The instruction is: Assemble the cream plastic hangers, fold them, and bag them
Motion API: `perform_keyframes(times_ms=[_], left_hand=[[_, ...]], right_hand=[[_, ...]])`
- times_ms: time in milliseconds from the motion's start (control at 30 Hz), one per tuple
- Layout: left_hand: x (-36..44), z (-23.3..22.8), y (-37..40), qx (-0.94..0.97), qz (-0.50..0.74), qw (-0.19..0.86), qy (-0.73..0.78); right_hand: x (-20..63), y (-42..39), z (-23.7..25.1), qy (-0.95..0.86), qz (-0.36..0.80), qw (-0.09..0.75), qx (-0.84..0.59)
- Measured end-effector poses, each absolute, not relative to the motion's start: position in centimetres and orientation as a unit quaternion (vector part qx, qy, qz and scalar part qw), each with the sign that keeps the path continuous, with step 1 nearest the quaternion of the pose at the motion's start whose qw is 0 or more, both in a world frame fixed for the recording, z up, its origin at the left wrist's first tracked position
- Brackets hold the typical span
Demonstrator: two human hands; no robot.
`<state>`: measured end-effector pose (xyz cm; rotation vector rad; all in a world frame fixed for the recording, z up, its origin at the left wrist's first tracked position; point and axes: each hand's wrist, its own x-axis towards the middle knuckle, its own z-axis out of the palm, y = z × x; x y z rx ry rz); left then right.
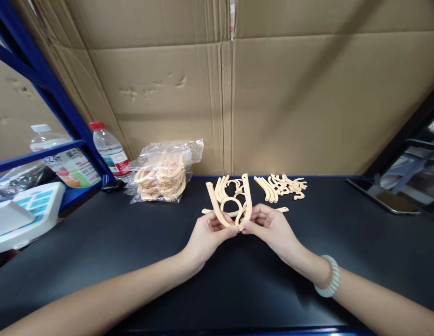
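Note:
My left hand is closed on a curved beige plastic piece that looks like a folding hanger arm. A matching hanger arm rises from the pinched fingers of my right hand. Their lower ends meet between my fingertips, so the two form a U above the dark tabletop. A rounded beige part shows inside the U; whether it is joined to the arms I cannot tell. Just behind lie loose curved arms, partly covered by the held pieces. My right wrist wears a pale green bracelet.
Right of centre lie more curved arms and a pile of small hooks. A clear bag of beige parts stands back left, near a red-capped bottle. A phone lies far right; a white device sits left. Cardboard walls the back.

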<state>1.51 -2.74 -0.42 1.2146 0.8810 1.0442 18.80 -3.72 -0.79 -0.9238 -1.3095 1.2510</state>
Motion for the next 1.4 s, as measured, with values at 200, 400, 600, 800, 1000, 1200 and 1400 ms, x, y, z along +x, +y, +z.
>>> perform_keyframes(times_ms=[200, 400, 600, 800, 1000, 1200, 1400], left_hand=[[1.1, 0.1, -2.4, 0.506, 0.456, 0.619, 0.391], [-0.5, 1.8, -0.9, 0.47, 0.47, 0.63, 0.402], [-2.8, 2.9, 1.8, 0.444, 0.463, 0.658, 0.394], [-4.4, 2.6, 3.5, 0.596, 0.361, 0.586, 0.413], [-4.7, 2.8, 3.4, 0.864, 0.277, 0.268, 0.326], [-4.8, 2.5, 3.0, 0.935, 0.168, 0.124, 0.288], [-4.6, 2.4, 2.7, 0.947, 0.138, 0.031, 0.287]], right_hand=[[20.3, -3.0, 0.5, -0.563, 0.535, 0.513, -0.365], [24.9, -1.1, 2.6, -0.705, 0.416, 0.428, -0.383], [28.5, 0.0, 3.1, -0.782, 0.242, 0.364, -0.445], [30.4, 0.4, 3.2, -0.832, 0.185, 0.265, -0.451], [30.5, 0.9, 2.4, -0.839, 0.181, 0.228, -0.459], [30.4, 0.9, 2.5, -0.837, 0.179, 0.161, -0.492], [29.9, 0.6, 2.8, -0.841, 0.157, 0.148, -0.496]])
